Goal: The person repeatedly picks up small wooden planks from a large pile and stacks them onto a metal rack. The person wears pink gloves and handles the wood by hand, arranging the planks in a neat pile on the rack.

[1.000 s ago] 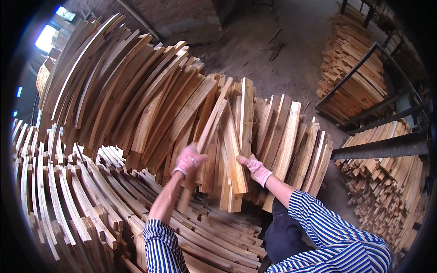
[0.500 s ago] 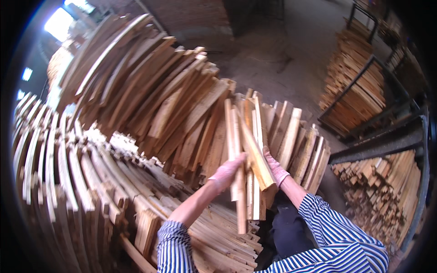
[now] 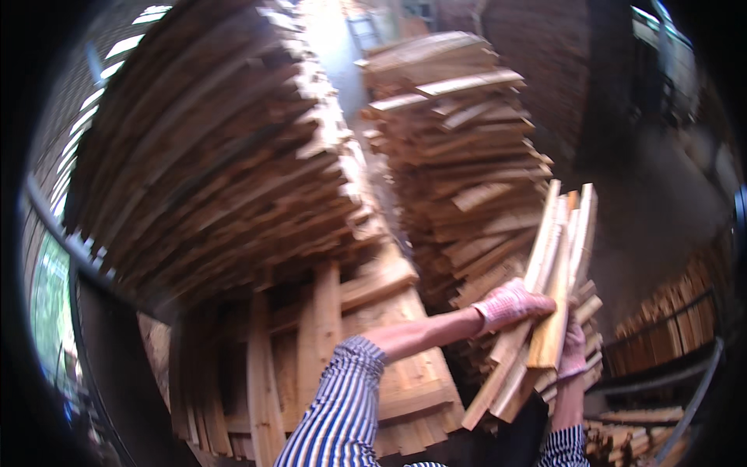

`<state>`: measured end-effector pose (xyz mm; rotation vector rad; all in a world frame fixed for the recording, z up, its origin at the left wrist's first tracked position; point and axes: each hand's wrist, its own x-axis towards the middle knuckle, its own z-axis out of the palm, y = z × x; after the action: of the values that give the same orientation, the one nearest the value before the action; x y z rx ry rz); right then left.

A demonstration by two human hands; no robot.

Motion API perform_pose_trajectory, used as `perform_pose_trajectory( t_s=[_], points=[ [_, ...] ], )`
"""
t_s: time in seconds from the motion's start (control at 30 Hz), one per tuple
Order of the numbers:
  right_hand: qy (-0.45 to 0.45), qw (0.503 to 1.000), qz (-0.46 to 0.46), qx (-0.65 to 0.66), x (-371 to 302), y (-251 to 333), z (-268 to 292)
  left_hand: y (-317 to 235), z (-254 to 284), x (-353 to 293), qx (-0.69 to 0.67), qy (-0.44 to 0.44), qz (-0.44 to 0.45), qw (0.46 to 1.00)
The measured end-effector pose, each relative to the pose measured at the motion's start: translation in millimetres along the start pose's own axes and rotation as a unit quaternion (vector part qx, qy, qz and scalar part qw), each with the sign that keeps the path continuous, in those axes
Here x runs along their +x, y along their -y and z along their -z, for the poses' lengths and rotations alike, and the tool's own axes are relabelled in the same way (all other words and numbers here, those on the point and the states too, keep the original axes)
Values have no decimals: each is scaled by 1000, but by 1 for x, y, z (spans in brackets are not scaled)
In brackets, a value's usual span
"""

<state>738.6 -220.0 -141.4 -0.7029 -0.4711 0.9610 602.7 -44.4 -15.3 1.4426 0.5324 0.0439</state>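
Note:
Both my hands wear pinkish work gloves and grip one bundle of wooden strips (image 3: 554, 311), held tilted in front of me with the upper ends leaning right. My left hand (image 3: 513, 305) wraps over the bundle from its left side, fingers closed. On the right side my right hand (image 3: 573, 350) is closed against it, partly hidden behind the wood. One yellowish strip lies on top, facing me. Behind and left of the bundle rises a stack of wooden slats (image 3: 467, 171), with uneven ends jutting out.
A taller stack of boards (image 3: 210, 179) fills the left. Below it, boards (image 3: 334, 327) stand and lie near my left forearm. At right are a metal rack (image 3: 692, 405) with wood pieces and a farther wood pile (image 3: 669, 319). A brick wall (image 3: 537, 54) stands behind.
My view has swung left, so the tall stacks now fill the left and middle. The bundle of strips stays in both hands and appears farther right.

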Motion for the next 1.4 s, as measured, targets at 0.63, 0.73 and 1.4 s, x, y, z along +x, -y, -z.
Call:
perform_pose_trajectory(
  t_s=[0.63,0.73,1.4],
  points=[
    [332,927,69,-160,34,-33,-368,-48,144,-314,14,-447,-376,811],
    [365,918,11,-157,25,-70,-342,66,215,-331,417,-499,-192,735],
    [409,766,172,-465,-48,13,-426,51,197,-447,569,-552,-278,542]
  ],
)
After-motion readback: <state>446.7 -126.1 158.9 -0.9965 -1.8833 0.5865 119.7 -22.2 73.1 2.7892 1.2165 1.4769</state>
